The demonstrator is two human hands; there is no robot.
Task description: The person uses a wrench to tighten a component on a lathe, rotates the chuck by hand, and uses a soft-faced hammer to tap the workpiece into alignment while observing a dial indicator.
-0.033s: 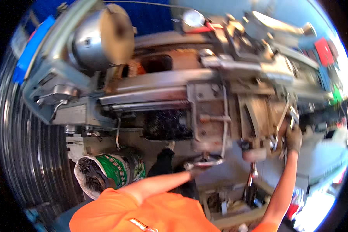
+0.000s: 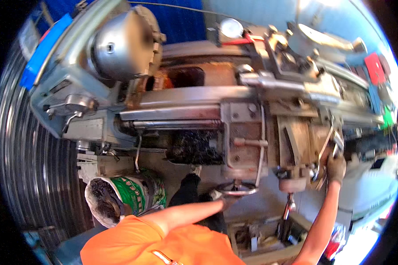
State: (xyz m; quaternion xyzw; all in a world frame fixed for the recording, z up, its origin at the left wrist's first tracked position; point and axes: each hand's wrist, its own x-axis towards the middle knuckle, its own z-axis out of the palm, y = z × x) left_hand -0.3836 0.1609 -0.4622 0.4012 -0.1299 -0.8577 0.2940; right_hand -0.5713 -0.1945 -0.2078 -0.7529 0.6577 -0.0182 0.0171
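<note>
A metalworking lathe fills the middle of the view. My left hand (image 2: 227, 202) is at the near rim of a handwheel (image 2: 239, 190) on the front of the carriage apron, apparently closed on it; its fingers are partly hidden and blurred. At the right side of the carriage my right hand (image 2: 336, 168), in a dark work glove, is closed around a metal lever (image 2: 338, 142). Left of that hand sits the brownish cross slide (image 2: 295, 141). A flat carriage plate (image 2: 243, 150) carries a small T-shaped handle (image 2: 250, 142).
The large chuck (image 2: 119, 46) is at the upper left, above the control levers (image 2: 77, 106). A white-and-green sack (image 2: 132, 194) of dark material stands below. Near me a wooden crate (image 2: 269, 256) holds loose parts. A round dial (image 2: 231, 28) sits at the back.
The whole scene has shifted slightly right and down, and looks sharper. Both hands keep their places on the handwheel and the lever.
</note>
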